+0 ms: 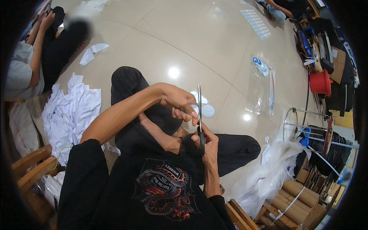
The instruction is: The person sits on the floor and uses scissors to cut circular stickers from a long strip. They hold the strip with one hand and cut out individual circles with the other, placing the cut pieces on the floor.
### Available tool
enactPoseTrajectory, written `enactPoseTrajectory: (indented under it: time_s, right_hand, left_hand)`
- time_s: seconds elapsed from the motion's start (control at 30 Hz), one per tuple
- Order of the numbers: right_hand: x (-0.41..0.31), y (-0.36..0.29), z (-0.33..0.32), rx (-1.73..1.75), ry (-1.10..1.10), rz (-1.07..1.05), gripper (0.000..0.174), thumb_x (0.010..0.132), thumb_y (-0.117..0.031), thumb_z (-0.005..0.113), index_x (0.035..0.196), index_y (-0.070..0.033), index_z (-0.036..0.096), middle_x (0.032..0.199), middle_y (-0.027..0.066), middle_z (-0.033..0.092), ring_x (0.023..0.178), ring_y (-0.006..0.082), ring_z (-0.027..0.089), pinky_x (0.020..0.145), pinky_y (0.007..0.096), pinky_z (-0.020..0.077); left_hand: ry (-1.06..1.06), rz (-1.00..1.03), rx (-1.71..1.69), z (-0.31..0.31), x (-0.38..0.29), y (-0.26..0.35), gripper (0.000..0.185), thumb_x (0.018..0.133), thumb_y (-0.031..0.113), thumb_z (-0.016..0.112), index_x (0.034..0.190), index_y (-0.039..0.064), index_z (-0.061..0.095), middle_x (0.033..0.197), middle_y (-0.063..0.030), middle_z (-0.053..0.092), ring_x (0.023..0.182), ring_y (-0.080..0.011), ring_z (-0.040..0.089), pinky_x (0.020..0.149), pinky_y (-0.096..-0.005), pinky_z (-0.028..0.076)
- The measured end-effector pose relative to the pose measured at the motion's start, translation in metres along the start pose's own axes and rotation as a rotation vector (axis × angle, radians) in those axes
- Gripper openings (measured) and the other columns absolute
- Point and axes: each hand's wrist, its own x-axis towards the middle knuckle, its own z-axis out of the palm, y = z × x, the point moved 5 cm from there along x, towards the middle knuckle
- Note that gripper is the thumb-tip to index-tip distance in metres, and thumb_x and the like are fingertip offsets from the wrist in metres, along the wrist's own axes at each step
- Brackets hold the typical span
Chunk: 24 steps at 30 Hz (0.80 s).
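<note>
In the middle of the head view, my right hand is closed around the black handles of a pair of scissors, whose blades point away from me. My left hand pinches a small white piece of sheet material against the blades. Fingers and blades partly hide that piece, and how far the blades are apart is hard to tell. Just beyond, several rounded white pieces show on the tiled floor beside the scissors.
A heap of white fabric lies at the left, near a seated co-worker. Clear plastic packaging lies ahead right. At the right stand a red bucket, a metal-framed stool and brown cardboard rolls. Another person sits far ahead.
</note>
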Motion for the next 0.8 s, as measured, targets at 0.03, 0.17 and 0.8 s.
enactPoseTrajectory:
  time_s: [0.03, 0.17, 0.8]
  right_hand:
    - [0.002, 0.002, 0.001, 0.02, 0.025, 0.03, 0.066, 0.086, -0.015, 0.085, 0.143, 0.002, 0.056, 0.084, -0.0058, 0.056, 0.072, 0.0033, 0.051, 0.062, 0.018, 0.0391]
    - [0.016, 0.027, -0.009, 0.0, 0.088, 0.085, 0.06, 0.089, -0.021, 0.082, 0.14, 0.001, 0.059, 0.076, -0.0068, 0.053, 0.062, 0.0024, 0.046, 0.054, 0.0184, 0.033]
    - [0.075, 0.02, 0.048, 0.111, 0.199, -0.195, 0.055, 0.089, -0.002, 0.074, 0.139, -0.002, 0.05, 0.116, 0.0101, 0.065, 0.103, 0.0178, 0.063, 0.087, 0.0304, 0.0514]
  left_hand:
    - [-0.03, -0.008, 0.008, -0.006, 0.003, -0.002, 0.032, 0.1, 0.028, 0.067, 0.104, -0.004, 0.068, 0.069, 0.0047, 0.049, 0.051, -0.0013, 0.041, 0.042, -0.0171, 0.03]
    - [-0.151, -0.076, -0.01, -0.041, 0.033, -0.016, 0.031, 0.101, 0.025, 0.065, 0.107, -0.005, 0.067, 0.068, 0.0064, 0.046, 0.05, -0.0008, 0.04, 0.042, -0.0171, 0.03]
    - [1.024, 0.957, -0.32, -0.007, -0.006, -0.048, 0.038, 0.109, 0.037, 0.048, 0.123, 0.004, 0.06, 0.117, -0.0109, 0.07, 0.112, -0.0179, 0.064, 0.103, -0.0323, 0.047]
